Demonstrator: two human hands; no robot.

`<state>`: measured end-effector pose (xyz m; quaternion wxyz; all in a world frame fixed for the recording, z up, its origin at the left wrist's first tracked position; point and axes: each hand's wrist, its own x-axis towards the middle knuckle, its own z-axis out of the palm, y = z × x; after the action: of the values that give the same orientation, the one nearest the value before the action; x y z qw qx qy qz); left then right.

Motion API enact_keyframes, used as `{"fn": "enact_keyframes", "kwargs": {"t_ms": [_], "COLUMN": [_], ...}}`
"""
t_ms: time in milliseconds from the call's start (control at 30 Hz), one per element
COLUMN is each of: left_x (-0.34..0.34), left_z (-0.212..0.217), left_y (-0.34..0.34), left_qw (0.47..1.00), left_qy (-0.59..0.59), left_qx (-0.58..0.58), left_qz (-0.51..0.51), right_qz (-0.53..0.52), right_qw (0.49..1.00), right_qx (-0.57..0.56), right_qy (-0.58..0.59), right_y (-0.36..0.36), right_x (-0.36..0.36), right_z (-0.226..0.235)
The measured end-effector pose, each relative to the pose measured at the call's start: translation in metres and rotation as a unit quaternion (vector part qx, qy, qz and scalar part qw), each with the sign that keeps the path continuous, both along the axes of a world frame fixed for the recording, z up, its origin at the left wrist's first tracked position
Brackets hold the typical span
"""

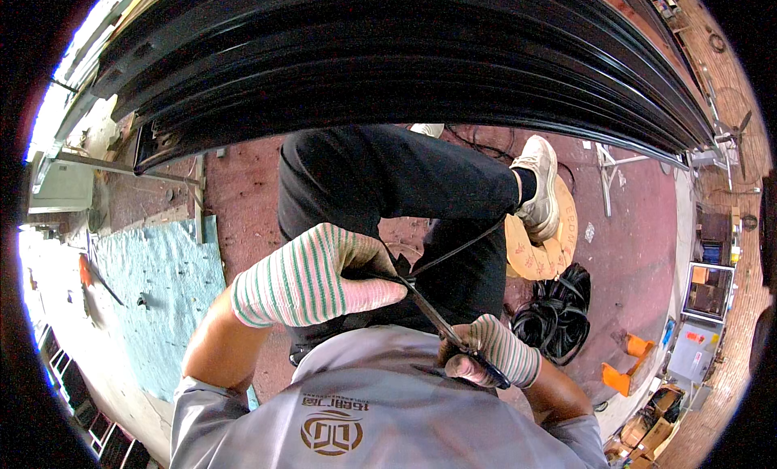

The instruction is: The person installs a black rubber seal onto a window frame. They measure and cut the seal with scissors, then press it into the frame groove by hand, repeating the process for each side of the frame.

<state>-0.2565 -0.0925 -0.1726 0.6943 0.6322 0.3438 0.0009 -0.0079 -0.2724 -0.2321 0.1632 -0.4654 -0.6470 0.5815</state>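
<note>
My left hand [324,275], in a white knit glove with green stripes, is closed with thumb and fingers pinching a thin black strip [461,249]. The strip runs from the pinch up to the right, across my dark trousers. My right hand [494,352], gloved alike, is wrapped round the dark handles of a pair of scissors [433,314]. Their metal blades point up and left, and the tips meet the strip beside my left thumb. Whether the blades are apart or together I cannot tell.
Long black profiles [405,64] lie across the space in front of me. A coil of black strip [554,315] sits on the reddish floor at right, near a round tan roll [558,242] under my shoe. An orange object [627,364] and a pale blue sheet [166,299] lie farther out.
</note>
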Motion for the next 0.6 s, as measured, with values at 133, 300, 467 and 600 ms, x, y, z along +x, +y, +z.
{"fn": "enact_keyframes", "kwargs": {"t_ms": [133,300,467,600], "left_x": [0.000,-0.001,-0.001,-0.001], "left_z": [0.003,0.002,0.007,0.009], "left_y": [-0.001,-0.004,-0.004,-0.002], "left_qw": [1.000,0.998,0.996,0.997], "left_qy": [-0.001,-0.034,-0.047,-0.044], "left_qx": [-0.009,-0.028,-0.020,-0.014], "left_qz": [-0.001,0.049,0.075,0.067], "right_qz": [-0.002,-0.095,-0.096,-0.097], "right_qw": [1.000,0.991,0.986,0.985], "right_qx": [-0.009,-0.051,-0.118,-0.131], "right_qy": [-0.001,0.074,0.066,0.065], "right_y": [-0.004,0.005,0.008,0.013], "right_x": [0.003,-0.002,0.004,0.005], "right_z": [-0.012,0.006,0.013,0.018]}}
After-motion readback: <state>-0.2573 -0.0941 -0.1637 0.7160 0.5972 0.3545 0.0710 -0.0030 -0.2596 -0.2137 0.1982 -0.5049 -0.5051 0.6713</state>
